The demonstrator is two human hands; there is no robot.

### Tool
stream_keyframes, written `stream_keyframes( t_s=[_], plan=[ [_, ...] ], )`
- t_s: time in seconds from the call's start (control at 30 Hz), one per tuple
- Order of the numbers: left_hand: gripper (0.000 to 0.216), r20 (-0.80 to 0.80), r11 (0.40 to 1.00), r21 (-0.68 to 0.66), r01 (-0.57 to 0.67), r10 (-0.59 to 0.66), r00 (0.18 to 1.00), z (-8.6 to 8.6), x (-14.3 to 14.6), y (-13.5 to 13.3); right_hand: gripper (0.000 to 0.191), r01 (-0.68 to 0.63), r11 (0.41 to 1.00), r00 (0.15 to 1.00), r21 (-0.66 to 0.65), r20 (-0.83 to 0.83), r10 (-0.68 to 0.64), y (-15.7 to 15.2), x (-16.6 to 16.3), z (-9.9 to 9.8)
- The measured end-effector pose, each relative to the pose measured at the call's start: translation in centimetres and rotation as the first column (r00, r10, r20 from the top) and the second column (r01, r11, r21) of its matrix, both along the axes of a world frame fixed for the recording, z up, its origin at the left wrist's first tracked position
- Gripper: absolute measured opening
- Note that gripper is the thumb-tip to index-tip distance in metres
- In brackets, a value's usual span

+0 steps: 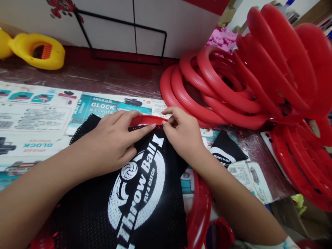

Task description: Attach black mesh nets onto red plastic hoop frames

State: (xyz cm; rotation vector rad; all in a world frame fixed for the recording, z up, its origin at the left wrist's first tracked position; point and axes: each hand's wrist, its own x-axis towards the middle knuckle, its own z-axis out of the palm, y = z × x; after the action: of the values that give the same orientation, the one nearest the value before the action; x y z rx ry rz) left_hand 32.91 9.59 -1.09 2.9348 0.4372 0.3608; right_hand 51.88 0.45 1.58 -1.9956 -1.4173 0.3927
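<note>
A black mesh cloth (168, 193) printed "Throw Ball, Fly & Catch" in white lies over a red plastic ring. The ring's far rim (146, 120) shows between my hands. My left hand (114, 138) rests on the far end of the cloth, gripping it at the rim, some fingertips over the rim and one finger stretched along the cloth's edge. My right hand (184, 133) is closed in a pinch at the same edge, thumb against the mesh and rim. What lies between those fingertips is too small to make out.
Several red rings (181, 93) lie stacked at the back right, with more red plastic parts (280, 62) beside them. A smaller black printed cloth (225, 148) lies right of my right wrist. A yellow plastic piece (49, 52), a black wire frame (135, 24) and printed card sheets (38, 117) are nearby.
</note>
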Motion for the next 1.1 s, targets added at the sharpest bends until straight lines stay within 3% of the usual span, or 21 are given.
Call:
stream_keyframes(
  t_s=[0.23,0.73,0.83,1.0,1.07,1.1],
  plan=[
    [0.059,-0.018,1.000,0.001,-0.019,0.019,1.000,-0.2,0.0,0.0,0.025,0.012,0.997,0.999,0.073,-0.041,-0.009,0.0,0.0,-0.2],
    [0.054,-0.049,0.997,0.037,-0.072,0.074,0.996,-0.1,0.6,-0.2,0.027,0.010,0.999,0.998,-0.047,0.069,-0.006,0.5,-0.1,0.0],
    [0.054,-0.037,0.998,0.023,-0.063,0.064,0.997,-0.1,0.5,-0.1,0.026,-0.036,0.997,0.995,-0.067,0.090,0.042,0.1,-0.1,0.2],
    [0.054,0.020,0.982,-0.188,-0.033,0.037,0.999,0.3,-0.9,0.7,0.006,-0.073,0.993,0.958,-0.090,0.271,0.095,-1.8,-0.2,2.5],
    [0.052,0.044,0.968,-0.246,-0.056,0.069,0.997,0.6,-1.3,1.1,0.019,-0.053,0.983,0.930,-0.176,0.350,0.113,-2.6,-0.7,4.0],
    [0.051,0.039,0.964,-0.253,-0.076,0.089,0.995,0.8,-1.4,1.3,0.027,-0.057,0.957,0.924,-0.285,0.348,0.158,-2.9,-1.2,4.6]
  ],
)
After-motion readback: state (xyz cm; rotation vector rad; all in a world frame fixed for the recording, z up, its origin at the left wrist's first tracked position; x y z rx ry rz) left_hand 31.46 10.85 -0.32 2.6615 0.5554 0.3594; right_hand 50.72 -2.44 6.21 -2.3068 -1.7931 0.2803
